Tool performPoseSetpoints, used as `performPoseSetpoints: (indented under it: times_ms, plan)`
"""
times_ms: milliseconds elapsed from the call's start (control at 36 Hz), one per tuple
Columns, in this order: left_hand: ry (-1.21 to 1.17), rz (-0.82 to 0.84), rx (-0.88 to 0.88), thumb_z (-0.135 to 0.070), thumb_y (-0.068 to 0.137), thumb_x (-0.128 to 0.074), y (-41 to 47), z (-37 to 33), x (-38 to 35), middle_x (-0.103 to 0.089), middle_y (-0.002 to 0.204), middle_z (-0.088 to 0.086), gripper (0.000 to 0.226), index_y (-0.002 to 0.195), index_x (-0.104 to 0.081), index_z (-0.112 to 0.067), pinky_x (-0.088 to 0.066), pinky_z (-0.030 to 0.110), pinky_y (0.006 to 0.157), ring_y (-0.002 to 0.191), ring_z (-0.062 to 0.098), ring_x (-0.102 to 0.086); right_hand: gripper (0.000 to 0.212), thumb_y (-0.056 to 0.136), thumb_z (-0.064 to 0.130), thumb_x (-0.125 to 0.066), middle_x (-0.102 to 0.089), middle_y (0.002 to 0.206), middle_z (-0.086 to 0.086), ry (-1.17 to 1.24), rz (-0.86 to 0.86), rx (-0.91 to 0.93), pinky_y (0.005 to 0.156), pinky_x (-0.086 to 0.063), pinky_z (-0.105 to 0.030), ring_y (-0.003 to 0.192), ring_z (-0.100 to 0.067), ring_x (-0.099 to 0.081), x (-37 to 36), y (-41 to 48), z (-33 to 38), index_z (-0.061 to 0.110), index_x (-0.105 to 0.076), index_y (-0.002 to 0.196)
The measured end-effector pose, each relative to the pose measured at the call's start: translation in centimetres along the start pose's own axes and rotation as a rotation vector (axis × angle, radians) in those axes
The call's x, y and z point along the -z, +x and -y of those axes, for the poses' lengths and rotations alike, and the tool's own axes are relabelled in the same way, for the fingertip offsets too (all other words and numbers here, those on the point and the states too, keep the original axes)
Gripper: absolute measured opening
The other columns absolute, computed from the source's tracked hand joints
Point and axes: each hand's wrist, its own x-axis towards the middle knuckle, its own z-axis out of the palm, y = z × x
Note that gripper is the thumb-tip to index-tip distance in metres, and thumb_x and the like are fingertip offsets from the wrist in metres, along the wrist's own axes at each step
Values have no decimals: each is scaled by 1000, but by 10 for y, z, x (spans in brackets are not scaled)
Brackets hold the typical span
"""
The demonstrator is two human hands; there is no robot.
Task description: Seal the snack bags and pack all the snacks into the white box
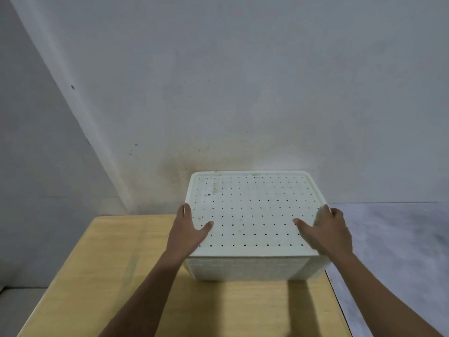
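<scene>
Left hand (188, 229) has straight fingers flat against the left edge of the white perforated plastic box (250, 266), thumb on its hole-dotted lid (252, 210). Right hand (328, 232) curls round the lid's right edge. The box sits lidded on the light wooden table (97, 276). No snack bags in sight, so honestly can't tell if packing's done or not started.

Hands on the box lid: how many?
2: left hand at the left edge of the lid, right hand at its right edge, thumbs on top. None hidden.
</scene>
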Motion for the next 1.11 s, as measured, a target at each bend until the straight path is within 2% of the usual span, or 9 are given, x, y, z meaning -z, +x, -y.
performPoseSetpoints:
  times_ms: [56,139,222,278,333,472,639,972,1111]
  plan:
    - [50,20,8,-55,85,-52,-1,-1,0,-20,153,9,87,145,-12,-6,-31,32,107,139,23,-24,85,70,69,-56,-38,136,-19,-31,-3,17,93,-44,-46,118,-37,-47,-1,2,0,5,-38,123]
    - [207,26,21,-59,89,-37,0,-3,-4,-1,157,13,88,147,-3,-3,-8,38,119,146,25,-1,89,75,70,-47,-38,136,-23,-93,-6,49,99,-41,-46,124,-38,-42,-7,5,-2,0,-37,128]
    - [343,9,-30,-55,93,-26,-2,-8,-7,1,157,15,78,146,-9,0,3,39,119,146,24,6,89,82,70,-33,-27,145,-29,-177,11,66,114,-23,-48,138,-38,-22,-13,5,-2,-4,-35,133]
    - [343,19,-61,-51,95,-24,-4,-14,-11,0,157,14,75,146,-8,1,3,39,120,146,23,6,88,87,65,-27,-12,151,-31,-219,42,74,118,-8,-47,143,-38,-6,-15,3,0,-3,-22,142]
    - [297,59,-68,-51,95,-25,-7,-23,-17,3,157,13,75,147,-3,0,4,36,119,146,22,7,79,92,58,-23,-4,153,-30,-240,54,104,118,-2,-48,144,-38,1,-16,1,4,0,-15,145]
    - [302,174,-156,-52,96,-18,-11,-50,-40,14,156,11,73,147,5,-6,10,36,117,144,21,16,62,96,47,-18,-1,157,-18,-234,151,283,118,-2,-50,145,-34,2,-31,-11,25,15,-10,149]
    - [349,229,-283,-50,97,-16,-7,-60,-52,11,158,3,66,149,2,-13,12,38,117,144,14,15,52,98,45,-21,-5,159,1,-194,196,471,118,-1,-46,147,-18,2,-39,-14,37,30,-16,147]
    - [308,227,-267,-54,95,-19,-9,-59,-46,8,158,-1,68,149,0,-17,9,34,118,145,11,12,54,97,49,-21,-6,159,4,-154,216,455,119,0,-44,147,-16,1,-34,-17,35,30,-16,147]
    - [285,228,-256,-58,94,-18,-14,-62,-42,8,158,-4,70,149,-1,-19,11,32,117,144,8,11,89,68,67,11,-3,159,8,-165,224,438,118,1,-42,146,-13,3,-31,-22,39,35,-15,147]
